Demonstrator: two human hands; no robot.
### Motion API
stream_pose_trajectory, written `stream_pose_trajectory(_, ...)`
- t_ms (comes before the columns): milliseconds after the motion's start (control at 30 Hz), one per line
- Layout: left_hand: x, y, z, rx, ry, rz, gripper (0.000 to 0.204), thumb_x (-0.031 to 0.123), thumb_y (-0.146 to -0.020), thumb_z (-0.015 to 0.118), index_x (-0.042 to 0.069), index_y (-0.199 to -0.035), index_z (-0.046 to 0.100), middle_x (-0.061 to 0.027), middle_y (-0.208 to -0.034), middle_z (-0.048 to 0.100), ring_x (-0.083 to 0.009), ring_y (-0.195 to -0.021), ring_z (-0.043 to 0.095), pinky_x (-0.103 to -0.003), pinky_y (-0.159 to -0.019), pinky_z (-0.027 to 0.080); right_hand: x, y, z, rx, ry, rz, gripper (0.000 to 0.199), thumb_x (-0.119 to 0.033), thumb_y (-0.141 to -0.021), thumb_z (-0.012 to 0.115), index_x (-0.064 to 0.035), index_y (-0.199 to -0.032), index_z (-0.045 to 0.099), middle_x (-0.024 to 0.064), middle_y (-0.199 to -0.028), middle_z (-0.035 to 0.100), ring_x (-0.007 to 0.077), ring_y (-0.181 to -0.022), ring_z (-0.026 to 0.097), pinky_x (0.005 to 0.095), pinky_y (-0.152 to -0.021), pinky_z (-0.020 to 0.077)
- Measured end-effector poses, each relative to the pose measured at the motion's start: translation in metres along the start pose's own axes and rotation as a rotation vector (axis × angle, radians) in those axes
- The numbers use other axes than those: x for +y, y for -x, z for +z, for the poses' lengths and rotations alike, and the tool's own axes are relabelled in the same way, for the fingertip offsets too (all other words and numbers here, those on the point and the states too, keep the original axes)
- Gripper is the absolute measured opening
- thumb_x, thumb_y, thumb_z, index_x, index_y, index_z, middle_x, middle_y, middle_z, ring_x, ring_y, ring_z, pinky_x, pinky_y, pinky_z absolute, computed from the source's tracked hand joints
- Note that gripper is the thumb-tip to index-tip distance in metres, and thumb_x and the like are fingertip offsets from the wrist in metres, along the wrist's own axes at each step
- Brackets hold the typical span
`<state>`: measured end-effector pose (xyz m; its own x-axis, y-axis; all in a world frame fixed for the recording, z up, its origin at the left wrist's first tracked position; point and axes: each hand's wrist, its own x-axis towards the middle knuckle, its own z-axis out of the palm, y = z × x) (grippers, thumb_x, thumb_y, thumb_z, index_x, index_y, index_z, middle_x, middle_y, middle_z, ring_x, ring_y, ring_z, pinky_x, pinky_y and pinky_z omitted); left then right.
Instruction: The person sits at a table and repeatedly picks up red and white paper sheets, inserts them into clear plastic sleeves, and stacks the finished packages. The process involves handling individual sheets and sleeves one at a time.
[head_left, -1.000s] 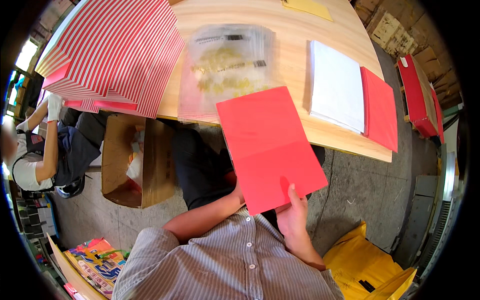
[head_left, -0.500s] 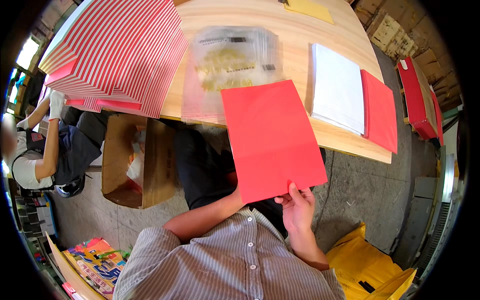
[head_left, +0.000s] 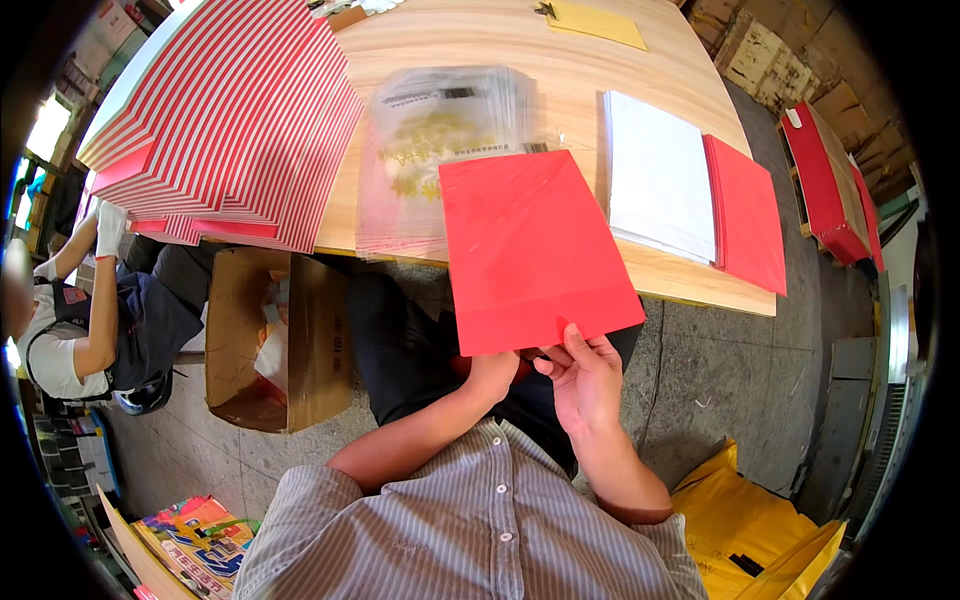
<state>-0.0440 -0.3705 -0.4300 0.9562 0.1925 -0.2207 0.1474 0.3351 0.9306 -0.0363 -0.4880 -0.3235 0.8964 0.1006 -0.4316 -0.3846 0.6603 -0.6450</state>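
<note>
A thin red booklet [head_left: 540, 250] is held above my lap, its far end overlapping the table's front edge. Faint creases and a sheen cross its surface, perhaps from clear film. My right hand [head_left: 585, 385] pinches its near edge, thumb on top and fingers curled beneath. By the near left corner is my left hand [head_left: 492, 378], its fingers hidden under the booklet. Just beyond lies a stack of clear plastic bags [head_left: 415, 190] with yellow print. Further right on the table, a white stack of sheets [head_left: 660, 180] adjoins a red stack [head_left: 745, 215].
A tall pile of red-and-white layered booklets [head_left: 240, 120] fills the table's left. Below it stands an open cardboard box [head_left: 320, 345]. A co-worker in white gloves [head_left: 110, 228] sits at left. A yellow clipboard [head_left: 600, 25] lies far back; a yellow bag [head_left: 740, 530] is at lower right.
The red booklet and my right hand have shifted slightly up and toward the left. More of my left hand shows at the near corner. The table appears slightly shifted as the view moved.
</note>
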Motion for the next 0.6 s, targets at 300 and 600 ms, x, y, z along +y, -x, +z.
stream_pose_trajectory(300,-0.029,-0.006,0.017,-0.015,0.188,-0.164,0.025,0.015,-0.097,0.056,0.003,-0.119,0.055,-0.0091,-0.112,0.062,-0.0197,-0.1,0.062,-0.032,-0.078,0.054,0.003,0.0,0.001,0.048,0.005,0.018,0.022,-0.015,-0.099,0.059,0.0008,-0.114,0.062,0.0142,-0.103,0.071,0.0223,-0.084,0.073,0.0318,-0.058,0.0623)
stream_pose_trajectory(600,-0.031,0.004,0.006,0.021,-0.258,0.109,0.024,0.003,-0.095,0.053,0.0,-0.118,0.06,-0.0091,-0.115,0.064,-0.0189,-0.106,0.061,-0.032,-0.092,0.049,0.012,-0.012,-0.013,0.046,-0.061,0.025,0.018,-0.011,-0.098,0.059,-0.0021,-0.114,0.062,0.011,-0.102,0.07,0.0196,-0.082,0.071,0.0305,-0.066,0.0607)
